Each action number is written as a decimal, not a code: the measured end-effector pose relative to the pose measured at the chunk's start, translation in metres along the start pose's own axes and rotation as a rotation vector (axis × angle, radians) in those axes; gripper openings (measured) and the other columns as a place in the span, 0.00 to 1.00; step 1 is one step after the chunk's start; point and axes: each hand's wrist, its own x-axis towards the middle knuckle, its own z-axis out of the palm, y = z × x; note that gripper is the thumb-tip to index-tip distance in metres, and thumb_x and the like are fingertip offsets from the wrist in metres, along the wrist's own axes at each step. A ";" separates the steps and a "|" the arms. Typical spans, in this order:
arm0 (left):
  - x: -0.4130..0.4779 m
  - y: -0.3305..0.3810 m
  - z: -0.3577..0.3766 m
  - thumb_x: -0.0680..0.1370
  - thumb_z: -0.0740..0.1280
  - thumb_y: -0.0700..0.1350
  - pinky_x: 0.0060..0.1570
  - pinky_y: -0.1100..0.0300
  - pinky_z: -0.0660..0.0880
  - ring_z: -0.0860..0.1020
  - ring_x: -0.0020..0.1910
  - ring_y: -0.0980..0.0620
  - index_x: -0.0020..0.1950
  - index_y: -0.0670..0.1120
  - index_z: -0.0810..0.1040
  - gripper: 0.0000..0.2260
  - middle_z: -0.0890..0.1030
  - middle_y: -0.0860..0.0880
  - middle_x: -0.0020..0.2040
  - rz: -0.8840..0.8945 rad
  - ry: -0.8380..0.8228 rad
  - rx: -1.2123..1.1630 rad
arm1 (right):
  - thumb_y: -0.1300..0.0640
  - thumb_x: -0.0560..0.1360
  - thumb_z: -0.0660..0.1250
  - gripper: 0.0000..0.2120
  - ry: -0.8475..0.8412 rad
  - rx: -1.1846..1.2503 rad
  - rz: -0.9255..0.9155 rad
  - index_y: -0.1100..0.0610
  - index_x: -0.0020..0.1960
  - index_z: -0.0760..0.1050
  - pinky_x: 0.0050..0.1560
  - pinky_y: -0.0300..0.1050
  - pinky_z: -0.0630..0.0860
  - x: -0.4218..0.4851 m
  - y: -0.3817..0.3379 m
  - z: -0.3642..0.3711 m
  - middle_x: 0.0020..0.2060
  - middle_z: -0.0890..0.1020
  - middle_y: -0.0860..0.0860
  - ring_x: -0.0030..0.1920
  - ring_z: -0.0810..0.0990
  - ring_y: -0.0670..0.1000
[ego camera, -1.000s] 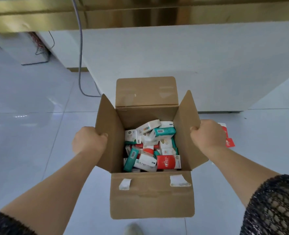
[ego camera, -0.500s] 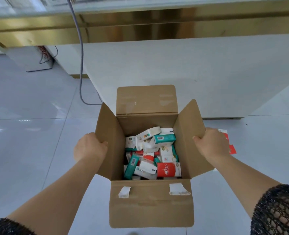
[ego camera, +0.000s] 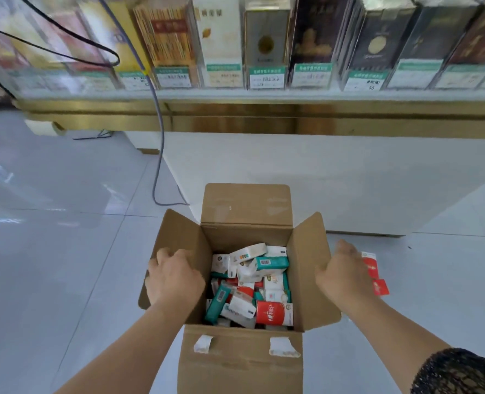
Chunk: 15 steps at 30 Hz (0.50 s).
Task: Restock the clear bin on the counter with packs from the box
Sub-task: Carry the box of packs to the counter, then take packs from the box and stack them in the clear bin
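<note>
An open cardboard box (ego camera: 239, 362) stands on the floor in front of me, all flaps spread. Inside lie several small packs (ego camera: 249, 285) in white, teal and red, piled loosely; a red one (ego camera: 274, 312) is at the near right. My left hand (ego camera: 175, 277) is closed over the outer edge of the left flap. Over the right flap's outer edge my right hand (ego camera: 343, 275) holds on the same way. I cannot make out a clear bin for certain; the counter top is blurred.
A glass display counter (ego camera: 264, 95) with a gold trim and rows of cartons and price tags runs across the top. Its white base (ego camera: 321, 177) stands just behind the box. A grey cable (ego camera: 157, 155) hangs to the floor at left. Red packs (ego camera: 375, 277) lie on the tiles by my right hand.
My view has lifted, so the display counter and its cartons now show. Both hands stay on the side flaps; the left hand has shifted a little inward over its flap.
</note>
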 end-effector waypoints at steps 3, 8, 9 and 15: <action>-0.009 0.011 -0.011 0.76 0.59 0.42 0.48 0.57 0.75 0.76 0.52 0.47 0.53 0.52 0.80 0.12 0.80 0.50 0.52 0.040 0.003 -0.141 | 0.60 0.76 0.64 0.24 0.043 -0.007 -0.122 0.59 0.71 0.64 0.64 0.49 0.68 -0.010 -0.016 -0.014 0.68 0.69 0.56 0.69 0.66 0.58; -0.015 0.032 -0.030 0.77 0.62 0.43 0.44 0.61 0.74 0.77 0.43 0.55 0.51 0.56 0.80 0.10 0.81 0.57 0.47 0.119 0.009 -0.330 | 0.62 0.77 0.61 0.16 0.054 0.068 -0.313 0.55 0.64 0.73 0.53 0.41 0.73 -0.016 -0.043 -0.020 0.58 0.79 0.51 0.59 0.76 0.51; -0.015 0.034 -0.032 0.77 0.62 0.44 0.43 0.61 0.75 0.78 0.43 0.55 0.50 0.56 0.80 0.10 0.81 0.57 0.45 0.121 -0.002 -0.369 | 0.62 0.78 0.61 0.15 0.033 0.086 -0.334 0.54 0.63 0.74 0.51 0.39 0.74 -0.016 -0.048 -0.018 0.57 0.80 0.49 0.57 0.77 0.49; -0.016 0.031 -0.019 0.78 0.63 0.44 0.33 0.70 0.69 0.77 0.41 0.59 0.48 0.56 0.79 0.08 0.80 0.59 0.45 0.121 -0.155 -0.448 | 0.59 0.79 0.61 0.07 -0.101 0.084 -0.339 0.47 0.50 0.74 0.43 0.38 0.76 -0.015 -0.062 -0.001 0.44 0.80 0.45 0.44 0.77 0.44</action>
